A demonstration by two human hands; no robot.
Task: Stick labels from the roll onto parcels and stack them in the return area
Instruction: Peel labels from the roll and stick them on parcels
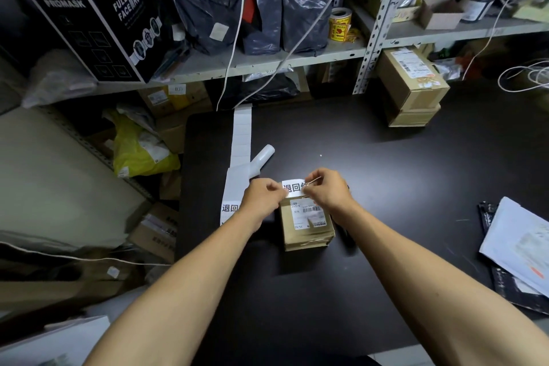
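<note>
At frame centre, the left hand (261, 197) and right hand (328, 189) pinch opposite ends of a label (294, 187), seemingly just above the small parcel (307, 224), its long axis left-right.

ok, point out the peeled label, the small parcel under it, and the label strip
peeled label (294, 187), head view, printed face between the hands
small parcel (307, 233), head view, brown top below its shipping sticker
label strip (242, 134), head view, blank backing mid-length

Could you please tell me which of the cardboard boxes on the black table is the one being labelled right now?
The small box directly under both hands, where the left hand and right hand pinch a printed label. The larger box stands untouched by the shelf post.
</note>
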